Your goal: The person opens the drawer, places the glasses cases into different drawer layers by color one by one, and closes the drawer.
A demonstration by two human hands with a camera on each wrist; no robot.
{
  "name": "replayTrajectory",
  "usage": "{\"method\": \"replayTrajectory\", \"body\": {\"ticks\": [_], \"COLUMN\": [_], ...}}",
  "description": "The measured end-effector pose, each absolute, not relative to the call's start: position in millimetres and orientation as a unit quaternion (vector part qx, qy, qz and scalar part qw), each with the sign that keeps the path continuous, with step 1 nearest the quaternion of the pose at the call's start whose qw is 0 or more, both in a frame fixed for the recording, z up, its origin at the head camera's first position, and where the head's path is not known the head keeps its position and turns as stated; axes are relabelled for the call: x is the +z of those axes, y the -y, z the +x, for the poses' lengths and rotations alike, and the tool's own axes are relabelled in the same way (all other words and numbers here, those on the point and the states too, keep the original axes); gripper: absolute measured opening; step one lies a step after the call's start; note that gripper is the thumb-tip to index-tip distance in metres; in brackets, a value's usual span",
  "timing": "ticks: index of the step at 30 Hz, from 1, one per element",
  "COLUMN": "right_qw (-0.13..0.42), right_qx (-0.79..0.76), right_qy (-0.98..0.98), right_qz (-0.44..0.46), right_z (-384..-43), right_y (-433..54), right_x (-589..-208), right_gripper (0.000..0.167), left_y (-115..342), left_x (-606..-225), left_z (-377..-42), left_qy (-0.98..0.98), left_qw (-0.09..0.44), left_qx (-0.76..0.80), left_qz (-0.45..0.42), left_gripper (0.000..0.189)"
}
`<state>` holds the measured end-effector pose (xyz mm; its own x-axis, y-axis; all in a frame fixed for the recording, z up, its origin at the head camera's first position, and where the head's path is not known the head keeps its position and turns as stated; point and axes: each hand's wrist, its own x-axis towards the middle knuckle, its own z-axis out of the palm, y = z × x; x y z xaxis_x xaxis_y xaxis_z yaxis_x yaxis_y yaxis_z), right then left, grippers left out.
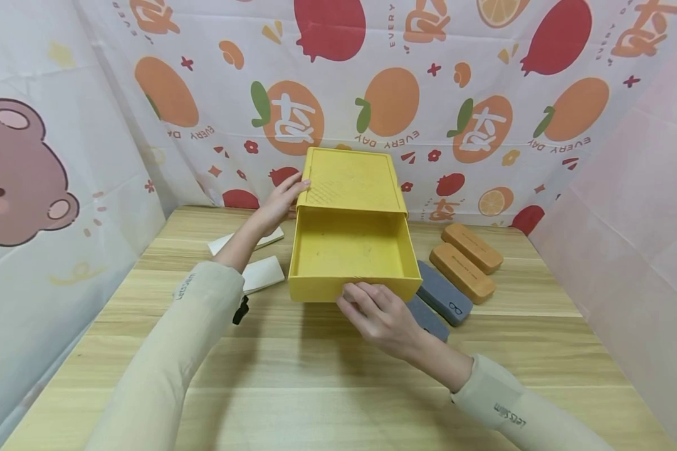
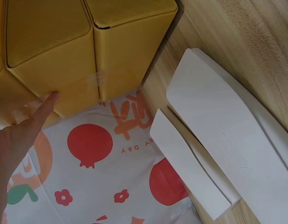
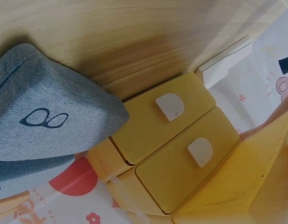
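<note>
A yellow drawer cabinet (image 1: 352, 178) stands on the wooden table, its top drawer (image 1: 350, 247) pulled well out toward me. Nothing lies inside that drawer. My right hand (image 1: 380, 316) has its fingers curled at the middle of the drawer front; the spot they hold is hidden behind them. Against the cabinet's left side rests my left hand (image 1: 282, 203), and the left wrist view shows its extended fingers (image 2: 44, 109) touching the side. Lower drawers (image 3: 162, 121) with pale half-round handles (image 3: 170, 107) are closed in the right wrist view.
Right of the cabinet lie two grey-blue glasses cases (image 1: 444, 293) and two orange glasses cases (image 1: 462, 272). Two white cases (image 1: 263, 274) lie on the left, partly behind my left forearm. A fruit-printed cloth (image 1: 338, 94) hangs close behind the cabinet.
</note>
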<state>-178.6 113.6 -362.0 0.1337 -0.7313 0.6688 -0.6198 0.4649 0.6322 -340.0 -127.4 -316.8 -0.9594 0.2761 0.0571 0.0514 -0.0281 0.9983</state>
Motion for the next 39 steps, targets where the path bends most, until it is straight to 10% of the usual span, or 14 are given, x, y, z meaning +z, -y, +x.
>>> {"method": "replayTrajectory", "body": {"ticks": [28,39], "right_qw": [0.572,0.58], "right_qx": [-0.028,0.198], "right_qy": [0.636,0.632], "right_qz": [0.518,0.474], "right_z": [-176,-197], "right_y": [-115,-145], "right_x": [-356,-330], "right_gripper": [0.017,0.019], "left_y": [126,128], "left_x": [-318,-318], "left_z": [-341,-342], "left_qy": [-0.7,-0.701], "left_qw": [0.084,0.083], "left_qx": [0.698,0.699], "left_qz": [0.127,0.118], "left_gripper": [0.065,0.064]}}
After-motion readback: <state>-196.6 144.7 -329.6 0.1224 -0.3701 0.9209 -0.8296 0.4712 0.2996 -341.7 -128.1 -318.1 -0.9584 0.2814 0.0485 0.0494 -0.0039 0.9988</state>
